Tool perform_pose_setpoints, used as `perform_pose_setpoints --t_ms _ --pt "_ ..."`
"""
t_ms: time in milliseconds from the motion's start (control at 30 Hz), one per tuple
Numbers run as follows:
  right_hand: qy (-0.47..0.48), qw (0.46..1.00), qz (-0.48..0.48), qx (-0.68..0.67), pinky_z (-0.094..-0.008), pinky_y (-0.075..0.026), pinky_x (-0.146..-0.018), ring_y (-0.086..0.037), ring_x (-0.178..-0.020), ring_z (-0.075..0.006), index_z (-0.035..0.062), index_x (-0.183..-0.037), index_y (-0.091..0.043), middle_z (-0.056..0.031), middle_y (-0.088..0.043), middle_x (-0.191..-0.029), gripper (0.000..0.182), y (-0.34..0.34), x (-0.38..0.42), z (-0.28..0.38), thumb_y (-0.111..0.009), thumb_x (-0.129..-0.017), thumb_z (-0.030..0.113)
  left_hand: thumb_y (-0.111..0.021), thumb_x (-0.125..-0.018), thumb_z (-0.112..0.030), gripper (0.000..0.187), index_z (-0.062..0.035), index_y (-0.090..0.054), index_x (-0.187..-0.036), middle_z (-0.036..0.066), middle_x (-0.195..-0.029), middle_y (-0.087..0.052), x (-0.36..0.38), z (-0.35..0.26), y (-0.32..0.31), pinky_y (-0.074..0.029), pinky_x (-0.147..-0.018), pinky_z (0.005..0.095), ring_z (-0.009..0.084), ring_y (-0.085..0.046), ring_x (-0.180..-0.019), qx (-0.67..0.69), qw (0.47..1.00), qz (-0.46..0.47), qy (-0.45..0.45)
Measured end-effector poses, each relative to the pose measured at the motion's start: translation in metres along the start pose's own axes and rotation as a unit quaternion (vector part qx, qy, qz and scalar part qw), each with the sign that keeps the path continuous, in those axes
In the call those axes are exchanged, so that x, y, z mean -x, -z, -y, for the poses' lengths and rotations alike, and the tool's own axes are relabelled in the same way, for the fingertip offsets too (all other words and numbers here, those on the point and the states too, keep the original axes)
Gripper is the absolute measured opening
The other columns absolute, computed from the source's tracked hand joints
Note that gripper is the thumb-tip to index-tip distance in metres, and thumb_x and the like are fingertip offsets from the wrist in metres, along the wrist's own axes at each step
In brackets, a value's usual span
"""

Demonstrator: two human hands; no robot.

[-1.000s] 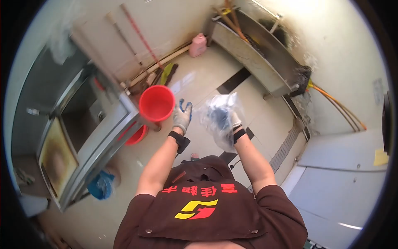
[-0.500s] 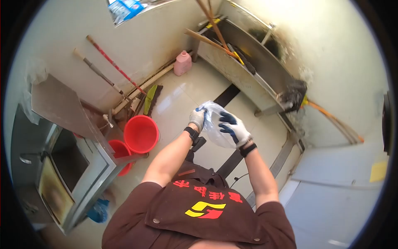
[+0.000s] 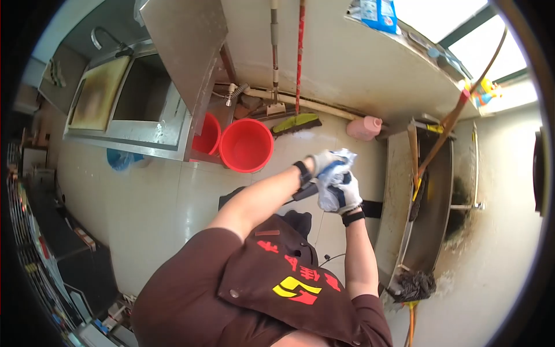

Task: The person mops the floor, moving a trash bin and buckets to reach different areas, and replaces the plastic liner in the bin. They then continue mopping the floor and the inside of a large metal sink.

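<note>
A clear plastic bag [image 3: 329, 200] hangs bunched between my two hands, in front of my dark apron. My left hand [image 3: 322, 162], in a white glove with blue on the palm side, is closed around the upper part of the bag. Just below it and to the right, my right hand [image 3: 350, 194], gloved the same way, has its fingers curled onto the bag too. Crumpled plastic sticks out past the left fingers.
Two red buckets [image 3: 246, 146] stand by a steel sink unit [image 3: 167, 130] at left. A green broom [image 3: 296, 122] leans on the wall beside a pink jug [image 3: 364, 128]. To the right is a long steel trough [image 3: 428, 214] with wooden handles in it.
The view has swung left, toward the sink. The bag was spread wide and is now crumpled smaller. My right hand's fingers have gone from spread to curled onto it.
</note>
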State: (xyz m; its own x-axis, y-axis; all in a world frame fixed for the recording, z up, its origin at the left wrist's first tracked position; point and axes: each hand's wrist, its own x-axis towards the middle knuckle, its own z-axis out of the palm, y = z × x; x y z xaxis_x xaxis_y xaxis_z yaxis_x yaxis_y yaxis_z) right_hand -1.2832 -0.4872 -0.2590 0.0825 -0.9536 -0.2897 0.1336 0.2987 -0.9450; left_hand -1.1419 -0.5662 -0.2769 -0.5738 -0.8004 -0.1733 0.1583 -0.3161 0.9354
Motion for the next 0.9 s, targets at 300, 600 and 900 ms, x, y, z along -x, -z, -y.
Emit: perform_pose_setpoints --t_ms 300,600,900 --pt "-0.112 0.986 -0.066 0.103 -0.0246 -0.042 -0.051 -0.053 -0.057 -0.0088 0.0029 -0.076 -0.065 0.0002 -0.061 -0.067 0.004 -0.105 -0.176 -0.005 -0.065 -0.072 0.002 -0.068 -0.074 -0.033 0.080 -0.0250 -0.025 -0.141 0.021 -0.121 -0.050 0.083 -0.104 0.136 -0.050 -0.075 0.0418 0.0343 -0.060 -0.095 -0.491 0.801 -0.311 0.146" --pt "0.043 0.910 0.196 0.362 -0.0301 -0.051 -0.071 -0.062 -0.078 -0.0194 0.0002 -0.103 -0.061 -0.0103 -0.061 -0.100 0.030 -0.207 -0.296 -0.062 -0.067 -0.075 0.008 -0.063 -0.072 -0.016 0.039 -0.0166 -0.059 -0.111 0.017 -0.089 -0.065 0.014 0.002 0.262 -0.050 -0.075 0.0407 0.0359 -0.063 -0.082 -0.370 0.801 -0.464 0.081" --pt "-0.048 0.969 0.059 0.234 -0.0299 -0.047 -0.082 -0.058 -0.095 -0.0233 0.0071 -0.111 -0.060 -0.0132 -0.059 -0.106 0.037 -0.134 -0.348 -0.075 -0.062 -0.075 0.003 -0.055 -0.085 -0.012 0.032 -0.0014 -0.057 -0.115 0.012 -0.092 -0.066 -0.063 0.073 0.444 -0.055 -0.062 0.0322 0.0221 -0.067 -0.077 -0.149 0.774 -0.599 0.141"
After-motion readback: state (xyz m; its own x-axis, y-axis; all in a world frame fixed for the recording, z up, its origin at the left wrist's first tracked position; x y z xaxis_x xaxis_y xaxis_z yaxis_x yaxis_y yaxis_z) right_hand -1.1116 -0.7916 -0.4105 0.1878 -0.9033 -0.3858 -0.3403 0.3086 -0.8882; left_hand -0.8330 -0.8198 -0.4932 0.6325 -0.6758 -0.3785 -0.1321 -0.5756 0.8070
